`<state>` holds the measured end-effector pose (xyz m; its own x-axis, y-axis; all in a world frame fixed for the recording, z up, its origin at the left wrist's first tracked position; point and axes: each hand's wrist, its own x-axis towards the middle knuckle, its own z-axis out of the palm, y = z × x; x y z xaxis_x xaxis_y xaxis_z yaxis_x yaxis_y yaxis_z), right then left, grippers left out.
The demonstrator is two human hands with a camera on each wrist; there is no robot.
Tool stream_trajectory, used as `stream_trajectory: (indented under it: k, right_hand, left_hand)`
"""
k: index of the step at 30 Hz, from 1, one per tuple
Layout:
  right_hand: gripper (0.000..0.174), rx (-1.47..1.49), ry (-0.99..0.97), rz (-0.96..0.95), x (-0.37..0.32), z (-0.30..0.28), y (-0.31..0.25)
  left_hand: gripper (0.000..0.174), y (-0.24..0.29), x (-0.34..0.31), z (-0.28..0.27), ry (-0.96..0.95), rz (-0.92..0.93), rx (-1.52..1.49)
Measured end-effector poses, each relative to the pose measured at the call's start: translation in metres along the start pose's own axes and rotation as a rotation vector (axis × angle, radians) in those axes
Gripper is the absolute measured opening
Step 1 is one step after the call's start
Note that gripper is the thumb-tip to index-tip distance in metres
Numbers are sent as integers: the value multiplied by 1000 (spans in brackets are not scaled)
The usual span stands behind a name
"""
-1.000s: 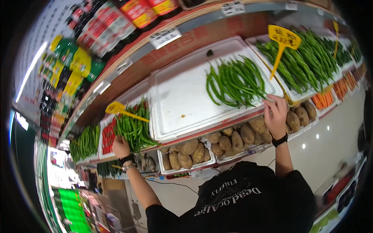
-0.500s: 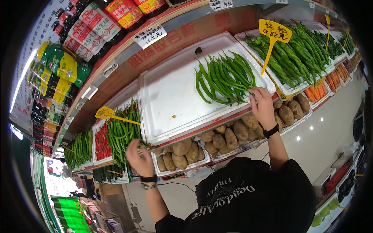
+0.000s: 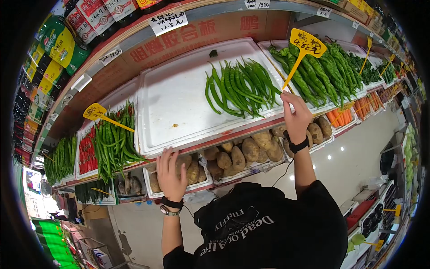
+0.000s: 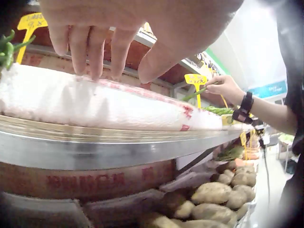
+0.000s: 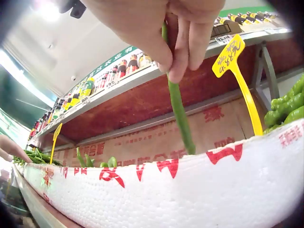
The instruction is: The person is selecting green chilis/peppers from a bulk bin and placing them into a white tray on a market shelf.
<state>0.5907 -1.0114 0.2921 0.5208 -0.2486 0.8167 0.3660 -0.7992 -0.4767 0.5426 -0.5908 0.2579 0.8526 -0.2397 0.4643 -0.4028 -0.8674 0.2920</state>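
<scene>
My right hand (image 3: 296, 117) is over the front right edge of a white foam tray (image 3: 165, 98). Between thumb and fingertips it pinches the upper end of a long green chili pepper (image 5: 178, 111), which slants down behind the tray's front wall in the right wrist view. A loose heap of green chili peppers (image 3: 239, 85) lies in the right part of that tray. My left hand (image 3: 171, 177) is at the tray's front left edge, fingers extended and holding nothing. In the left wrist view its fingers (image 4: 97, 50) overlap the top of the foam wall.
Green and red chilies (image 3: 114, 141) fill a tray at left, with a yellow price sign (image 3: 95, 111). At right are wrinkled green peppers (image 3: 329, 74) behind another yellow sign (image 3: 307, 42). Potatoes (image 3: 251, 150) lie on the lower level. A shelf of bottles (image 3: 101, 18) overhangs the back.
My left hand has left the red and green chilies and come right to the big tray's front edge, its fingers extending. My right hand remains near the right front corner. The head view has shifted.
</scene>
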Motion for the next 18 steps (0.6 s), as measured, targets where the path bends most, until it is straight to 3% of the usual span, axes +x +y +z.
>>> stream_trajectory:
  k: [6, 10, 13, 16, 18]
  right_hand:
    - [22, 97, 8, -224, -26, -4, -34]
    - [21, 247, -97, -218, -63, 8, -76]
    - [20, 366, -307, -245, -109, 19, -107]
    - [25, 469, -489, -335, -134, 22, -131]
    - [30, 532, -554, -406, -141, 24, -136]
  left_hand:
    - [38, 66, 13, -5, -142, -42, -635]
    - [45, 86, 16, 23, -219, -211, -1353]
    - [52, 83, 7, 38, -214, -373, -1496]
    - [48, 77, -1, 25, -117, -411, -1577]
    - [43, 67, -6, 11, -232, -460, -1522]
